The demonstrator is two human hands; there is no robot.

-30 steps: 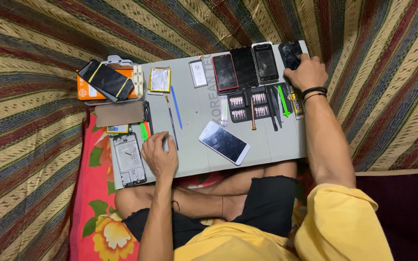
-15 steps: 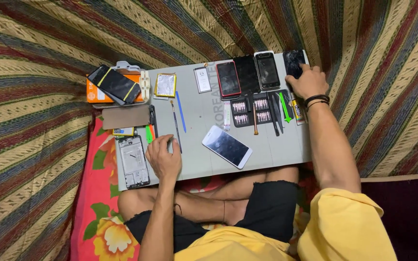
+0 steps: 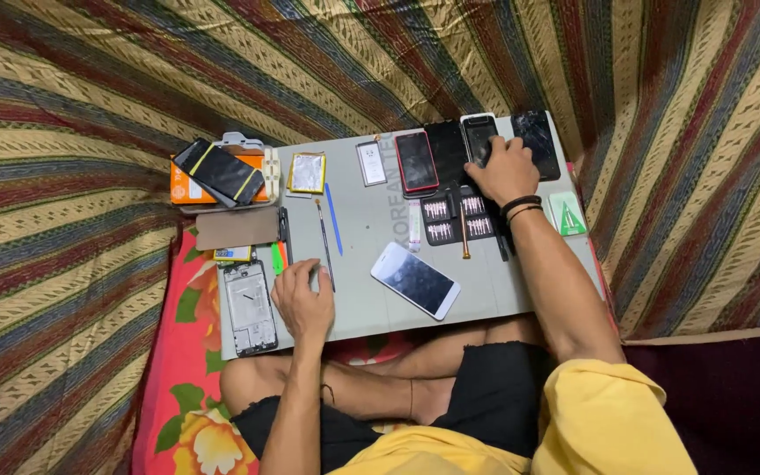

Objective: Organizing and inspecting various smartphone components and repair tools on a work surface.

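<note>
Right hand [image 3: 505, 169] now off corner phone [image 3: 538, 143], perhaps gripping white-framed phone [image 3: 477, 134]; left hand [image 3: 303, 299] flat.

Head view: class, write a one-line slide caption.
Seated person's left hand rests on a grey work board beside a white-faced phone; right hand touches a black phone in the far row.

- The work mat [image 3: 371, 246] is plain grey.
- The cloth backdrop [image 3: 72, 97] has stripes of gold, maroon, dark green and blue.
- The bedsheet [image 3: 178, 387] is red with yellow flowers and green leaves.
- The phone [image 3: 416, 161] in the back row has a red frame around a dark screen.
- The box [image 3: 188, 189] is orange.
- The screwdriver bit tray [image 3: 452, 218] is black.
- The shirt [image 3: 609, 413] is yellow, the shorts [image 3: 494, 396] black.
- The wristbands [image 3: 521, 208] are black.
- The card [image 3: 568, 215] is green and white.
</note>
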